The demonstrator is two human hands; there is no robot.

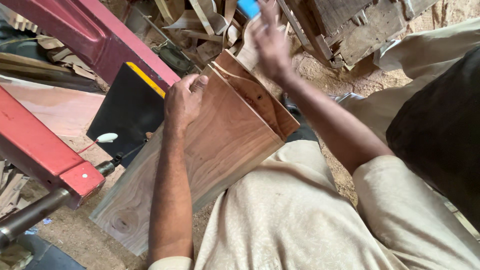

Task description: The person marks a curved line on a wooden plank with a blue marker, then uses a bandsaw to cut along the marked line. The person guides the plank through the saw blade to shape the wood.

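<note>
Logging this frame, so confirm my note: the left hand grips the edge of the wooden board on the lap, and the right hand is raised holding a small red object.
One detail is wrong: the small object in the raised right hand is blue, not red, as the head view shows. The rest stands: the left hand grips the edge of the wooden board on the lap.
</note>
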